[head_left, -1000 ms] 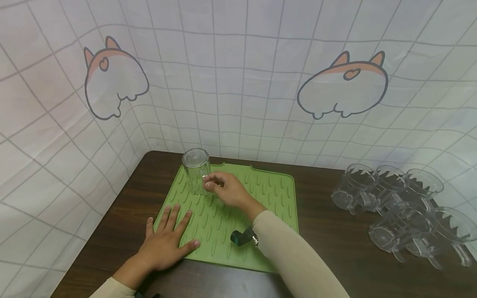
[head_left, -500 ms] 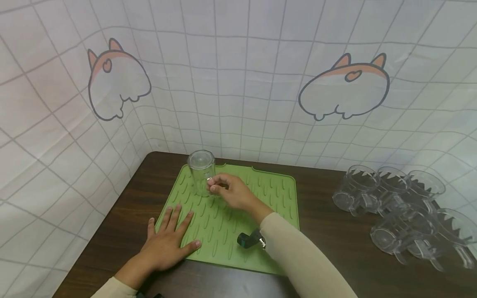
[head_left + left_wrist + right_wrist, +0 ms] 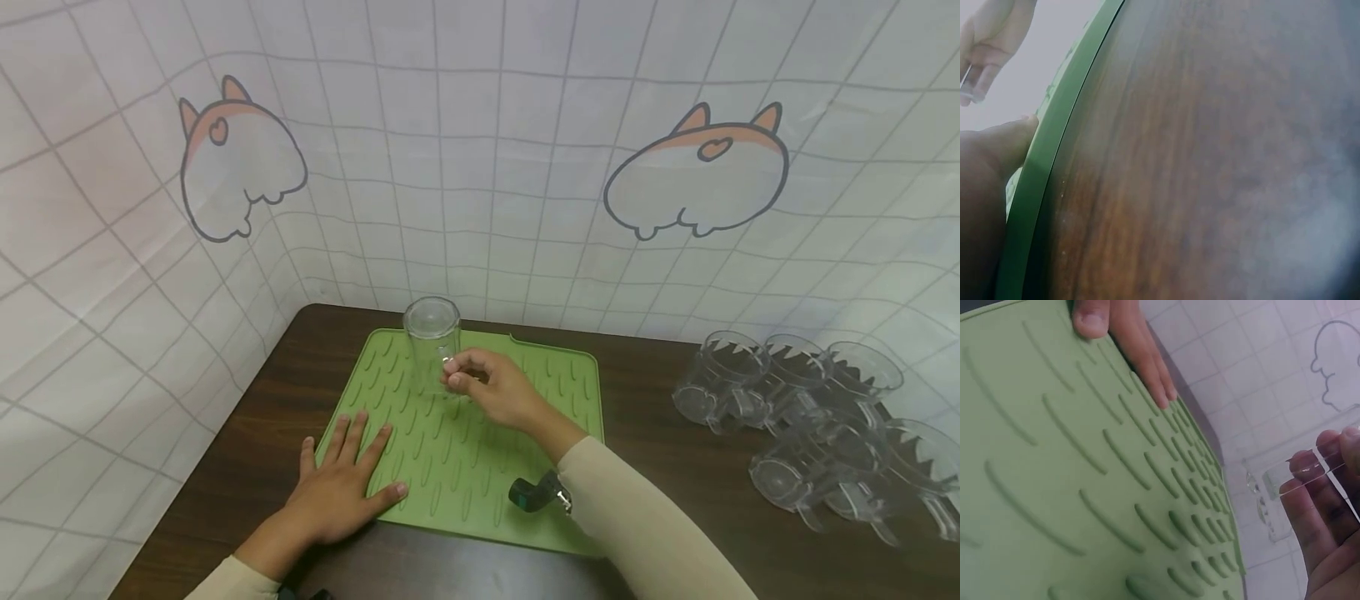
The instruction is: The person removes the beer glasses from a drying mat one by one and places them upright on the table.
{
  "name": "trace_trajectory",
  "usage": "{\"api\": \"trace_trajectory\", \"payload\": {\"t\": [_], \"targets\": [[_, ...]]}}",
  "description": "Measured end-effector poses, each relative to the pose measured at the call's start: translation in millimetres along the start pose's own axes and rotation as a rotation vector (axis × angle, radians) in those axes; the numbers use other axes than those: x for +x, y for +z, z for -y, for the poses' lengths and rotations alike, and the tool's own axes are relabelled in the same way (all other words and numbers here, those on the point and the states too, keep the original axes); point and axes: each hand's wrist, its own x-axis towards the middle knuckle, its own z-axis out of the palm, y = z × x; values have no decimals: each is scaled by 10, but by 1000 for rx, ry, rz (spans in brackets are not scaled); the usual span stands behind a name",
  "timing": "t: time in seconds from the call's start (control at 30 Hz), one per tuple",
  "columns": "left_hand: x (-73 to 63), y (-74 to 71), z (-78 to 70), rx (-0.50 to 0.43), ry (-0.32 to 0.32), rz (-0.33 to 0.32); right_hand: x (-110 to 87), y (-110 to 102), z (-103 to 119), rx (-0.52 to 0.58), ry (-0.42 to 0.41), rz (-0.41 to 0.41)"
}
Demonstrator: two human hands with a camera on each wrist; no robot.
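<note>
A clear glass mug [image 3: 432, 350] stands base up over the back of the green ridged mat [image 3: 480, 483]. My right hand [image 3: 498, 387] pinches its handle between thumb and fingers. The right wrist view shows those fingers [image 3: 1322, 519] round the transparent handle [image 3: 1304, 470], most of the mug being hard to make out there. Flat on the mat's front left corner lies my left hand [image 3: 337, 492], fingers spread. It also appears at the top of the right wrist view, its thumb [image 3: 1091, 322] on the mat.
On the dark wooden table [image 3: 645, 492], several clear mugs [image 3: 720, 375] stand grouped at the right, rims up. A white grid-patterned curtain [image 3: 510, 200] with cartoon prints rises behind the table and along its left side.
My right hand has carried the mug to the right along the back of the mat. The left hand has stayed in place on the mat.
</note>
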Motion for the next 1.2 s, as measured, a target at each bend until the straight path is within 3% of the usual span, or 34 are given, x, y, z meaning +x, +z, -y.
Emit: {"api": "trace_trajectory", "payload": {"t": [0.63, 0.97, 1.2], "targets": [[-5, 29, 0, 5, 2, -18, -459, -265, 87, -10, -46, -28], [-14, 0, -20, -2, -2, -14, -707, -455, 105, -33, 0, -70], [-6, 7, -11, -3, -2, -11, -883, -538, 141, -52, -19, -117]]}}
